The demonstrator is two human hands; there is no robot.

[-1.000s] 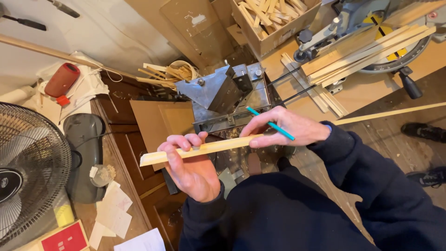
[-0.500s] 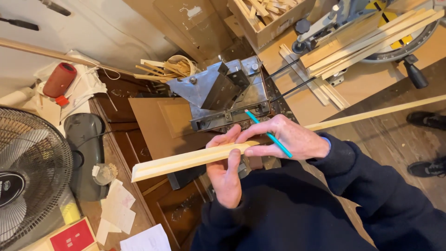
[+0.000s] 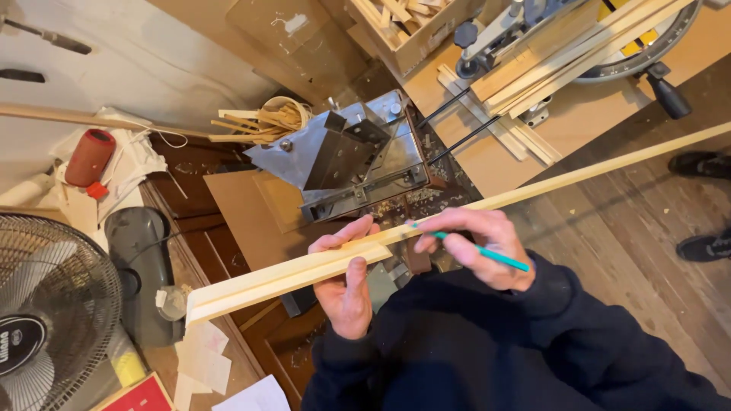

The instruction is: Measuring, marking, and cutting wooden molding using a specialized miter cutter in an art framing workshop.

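A long wood strip (image 3: 457, 213) is running across the view from lower left to upper right, above the desk (image 3: 251, 221) and the metal cutter (image 3: 350, 152), with a fan (image 3: 46, 335) sitting at the left. The left hand (image 3: 346, 285) is closing around the strip from below, thumb lying along its near edge. The right hand (image 3: 476, 247) is pinching a teal pencil (image 3: 476, 247) with its tip touching the strip. For a clean mark, the left hand should probably be steadying the strip close to the pencil tip.
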